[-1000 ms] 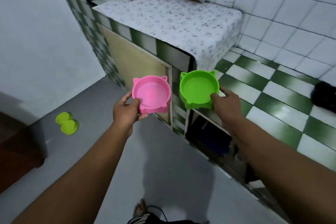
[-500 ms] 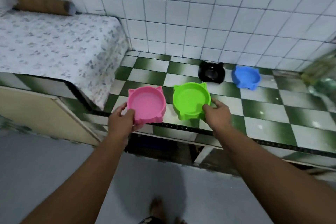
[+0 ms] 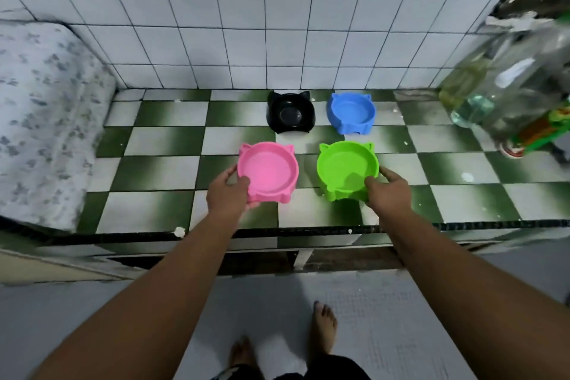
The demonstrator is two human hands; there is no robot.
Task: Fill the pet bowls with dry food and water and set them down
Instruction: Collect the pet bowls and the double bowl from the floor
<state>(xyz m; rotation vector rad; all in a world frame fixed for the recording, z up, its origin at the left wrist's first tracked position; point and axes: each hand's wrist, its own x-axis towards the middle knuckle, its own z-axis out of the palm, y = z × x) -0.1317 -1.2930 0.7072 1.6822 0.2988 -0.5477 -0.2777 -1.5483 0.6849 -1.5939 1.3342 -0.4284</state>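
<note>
Left grip point(image 3: 228, 191): clamped on pink bowl point(image 3: 266, 171) rim.
Right grip point(image 3: 387, 191): clamped on green bowl point(image 3: 347, 168) rim.
Why: held level at the bench point(image 3: 166, 170), likely for filling.
Beyond grips: black bowl point(image 3: 290, 114), blue bowl point(image 3: 351, 111).

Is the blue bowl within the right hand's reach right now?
Probably not yet: the right hand grips the green bowl, which lies between it and the blue bowl. Freed, its path looks open.

No text can be read. Green-orange packet point(image 3: 544, 128) at far right has print, too blurred to read. Bottle point(image 3: 505, 80) label beside it is also illegible.
</note>
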